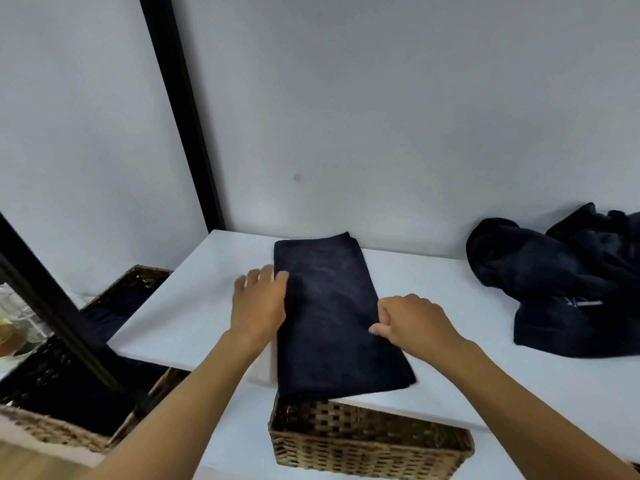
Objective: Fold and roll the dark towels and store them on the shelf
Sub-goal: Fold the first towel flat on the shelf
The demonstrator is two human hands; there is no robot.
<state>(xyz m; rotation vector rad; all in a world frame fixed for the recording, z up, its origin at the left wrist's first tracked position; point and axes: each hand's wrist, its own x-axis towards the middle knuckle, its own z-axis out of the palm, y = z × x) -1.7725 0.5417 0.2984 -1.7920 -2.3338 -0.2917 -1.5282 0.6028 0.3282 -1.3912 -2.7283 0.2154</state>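
The dark towel (332, 306) is lying folded in a long strip on the white desk (187, 306), its near end overhanging a wicker basket (363, 445). With the left hand (258, 306) resting spread-fingered on one edge and the right hand (412, 323) pinching the other, a sideways tug is probably risking skewed layers or a slide off.

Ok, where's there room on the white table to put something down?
Two bare patches of the white table: one between the folded towel and the heap of unfolded towels, another left of the folded towel, toward the black post. The right end is crowded by the heap.
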